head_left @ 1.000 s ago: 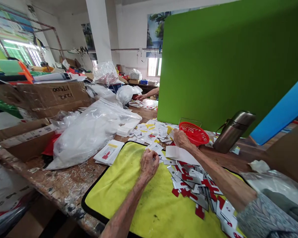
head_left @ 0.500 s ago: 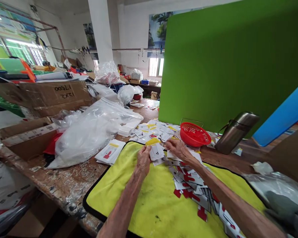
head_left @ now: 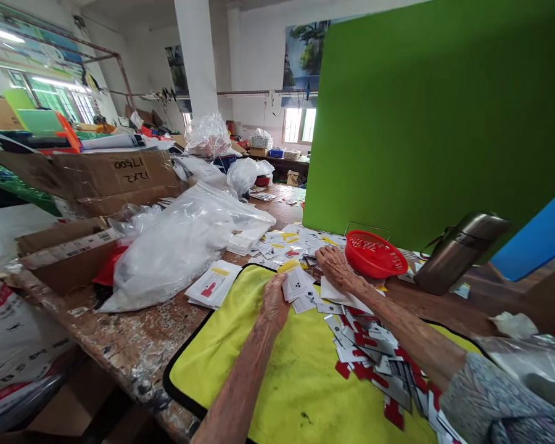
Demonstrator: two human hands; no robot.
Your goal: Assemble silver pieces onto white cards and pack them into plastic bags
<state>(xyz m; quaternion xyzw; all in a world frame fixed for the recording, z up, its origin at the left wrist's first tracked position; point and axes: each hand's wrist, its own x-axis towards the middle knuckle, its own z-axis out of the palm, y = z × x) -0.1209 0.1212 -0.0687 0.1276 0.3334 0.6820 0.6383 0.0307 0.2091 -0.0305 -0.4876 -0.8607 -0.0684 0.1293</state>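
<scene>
Left hand (head_left: 274,303): closed around white cards (head_left: 298,285), as I read it from here.
Right hand (head_left: 335,267): open, palm down on a white sheet (head_left: 340,291), just beside a red basket (head_left: 374,254).
Cards: center of frame, at the far edge of a yellow towel (head_left: 277,370).
Lower right: red-printed cards (head_left: 365,345) lie heaped on the towel.
Right: I see a steel flask (head_left: 460,254) past the basket.

Seen from the bench edge, a cloth (head_left: 222,364) lies on the workbench (head_left: 120,327), with a heap of printed cards (head_left: 370,351) on it at two o'clock (a few spill past its far edge). Beyond sit a plastic basket (head_left: 375,254) at one o'clock and a flask (head_left: 460,254) at two. A plastic bag (head_left: 180,246) lies at eleven, a cardboard box (head_left: 115,176) behind it.
</scene>
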